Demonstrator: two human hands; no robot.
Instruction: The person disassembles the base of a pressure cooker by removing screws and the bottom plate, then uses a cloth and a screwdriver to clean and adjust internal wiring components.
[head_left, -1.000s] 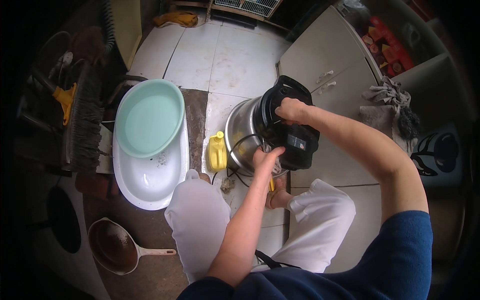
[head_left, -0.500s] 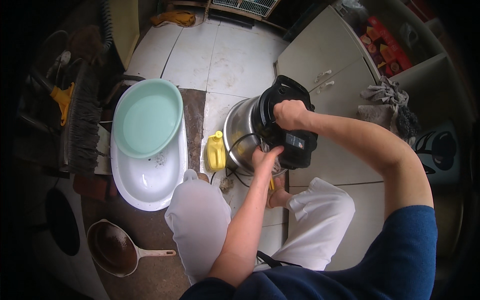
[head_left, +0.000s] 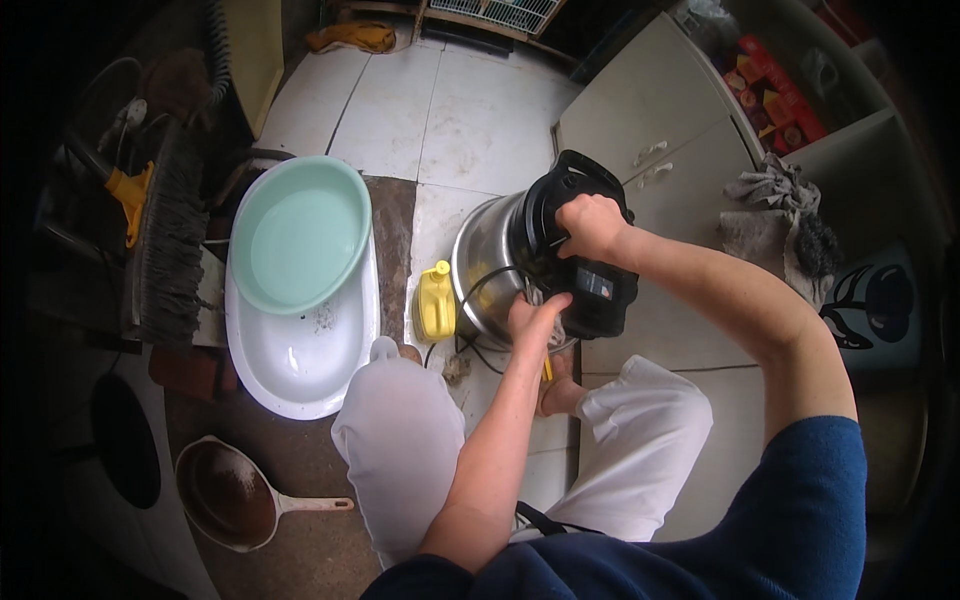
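A steel-bodied appliance [head_left: 485,245] with a bulky black top [head_left: 545,200] and small display stands between my knees and the cabinet. My right hand [head_left: 590,225] has its fingers curled onto the black top. My left hand [head_left: 535,320] is closed around a crumpled greyish piece [head_left: 555,330], apparently cloth, against the appliance's lower side; its fingertips are partly hidden. A black cord [head_left: 470,290] loops beside it. A yellow jug [head_left: 435,305] stands just left of the appliance, and a thin yellow item [head_left: 548,368] shows below my left hand.
At left, a pale green basin [head_left: 295,230] rests in a white oval tub [head_left: 290,370], beside a broom [head_left: 170,250] and a brown pan [head_left: 220,490]. At right is a white cabinet [head_left: 660,120] with cloths [head_left: 780,210]. A wire cage [head_left: 490,12] is at the top.
My right hand has shifted slightly on the black top, its fingers now a little farther right. My left hand and the appliance have barely moved.
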